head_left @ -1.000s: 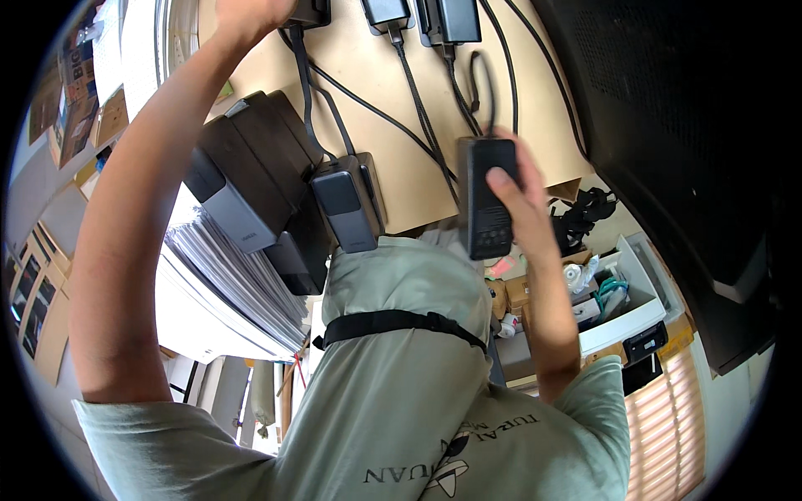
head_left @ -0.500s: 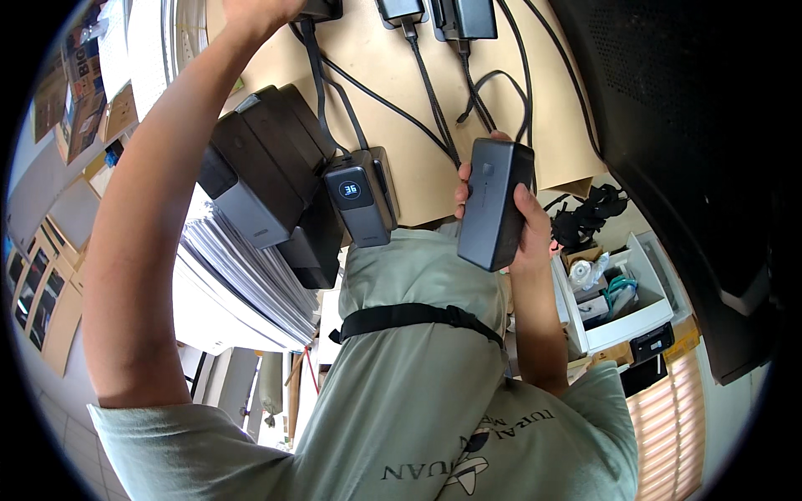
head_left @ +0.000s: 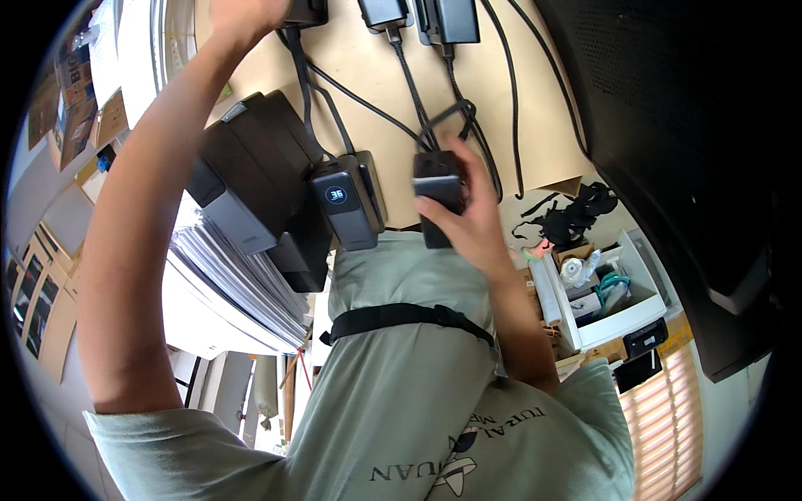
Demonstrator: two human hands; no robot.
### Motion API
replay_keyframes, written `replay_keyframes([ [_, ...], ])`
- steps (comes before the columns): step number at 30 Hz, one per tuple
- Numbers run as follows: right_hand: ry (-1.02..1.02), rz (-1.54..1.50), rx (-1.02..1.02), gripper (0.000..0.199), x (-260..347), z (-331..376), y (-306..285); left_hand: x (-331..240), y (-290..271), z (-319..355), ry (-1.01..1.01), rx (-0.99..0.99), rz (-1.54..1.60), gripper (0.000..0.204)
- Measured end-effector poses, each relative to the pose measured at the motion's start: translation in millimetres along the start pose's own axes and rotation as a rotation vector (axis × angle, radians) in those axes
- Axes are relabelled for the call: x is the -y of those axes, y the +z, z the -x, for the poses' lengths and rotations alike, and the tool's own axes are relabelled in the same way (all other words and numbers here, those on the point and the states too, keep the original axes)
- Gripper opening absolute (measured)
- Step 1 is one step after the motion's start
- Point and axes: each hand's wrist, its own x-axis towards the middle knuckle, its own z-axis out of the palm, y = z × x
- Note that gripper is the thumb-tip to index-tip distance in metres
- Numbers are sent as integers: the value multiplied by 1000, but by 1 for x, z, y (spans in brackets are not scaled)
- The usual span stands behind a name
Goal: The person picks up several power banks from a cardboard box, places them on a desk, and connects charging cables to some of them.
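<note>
Right hand (head_left: 476,213) holds dark power bank (head_left: 434,178) over worktop (head_left: 368,71), near edge; left hand's (head_left: 246,17) grip, far left, cannot be told. Looped cable (head_left: 443,118) could snag, tugging power bank loose.

Power bank (head_left: 357,225) digits (head_left: 336,194), shirt (head_left: 376,376) lettering (head_left: 405,473)
</note>
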Motion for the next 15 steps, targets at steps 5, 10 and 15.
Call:
replay_keyframes([
  [5,-160,630,-92,63,-2,-12,24,1,2,0,10,-5,-44,22],
  [10,-229,865,-131,56,-10,-21,41,1,4,-1,34,-22,-50,22],
  [15,-327,919,-153,53,-29,-32,51,0,1,-3,25,-9,-25,22],
])
